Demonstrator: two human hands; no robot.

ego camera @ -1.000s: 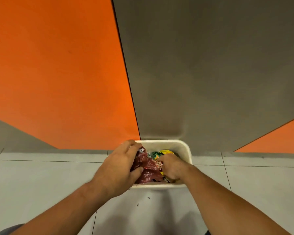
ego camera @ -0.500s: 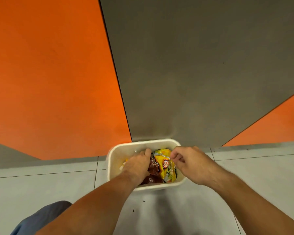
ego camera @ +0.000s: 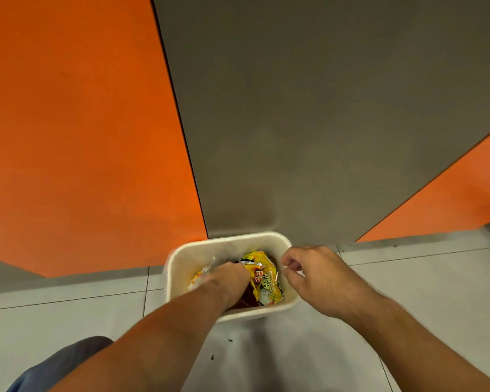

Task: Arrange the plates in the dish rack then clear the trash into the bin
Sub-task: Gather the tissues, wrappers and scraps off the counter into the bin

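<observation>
A white rectangular bin (ego camera: pixel 229 241) stands on the tiled floor against the cabinet fronts. Inside it lie a crumpled yellow snack wrapper (ego camera: pixel 266 281), a dark red wrapper (ego camera: pixel 245 301) and a foil-lined scrap (ego camera: pixel 202 275) at the left. My left hand (ego camera: pixel 229 281) is pushed down into the bin on top of the dark red wrapper, with its fingers hidden. My right hand (ego camera: pixel 314 275) hovers over the bin's right rim, fingers loosely curled, holding nothing. No plates or dish rack are in view.
An orange panel (ego camera: pixel 82 137) and a grey panel (ego camera: pixel 309 123) rise directly behind the bin. Pale floor tiles (ego camera: pixel 408 278) surround it, with small dark crumbs (ego camera: pixel 230 340) just in front. My knee in blue-grey cloth (ego camera: pixel 63 360) shows at the bottom left.
My left hand has carried the dark red wrapper down into the bin. My right hand has let go of the yellow wrapper and lifted out to the bin's right rim.
</observation>
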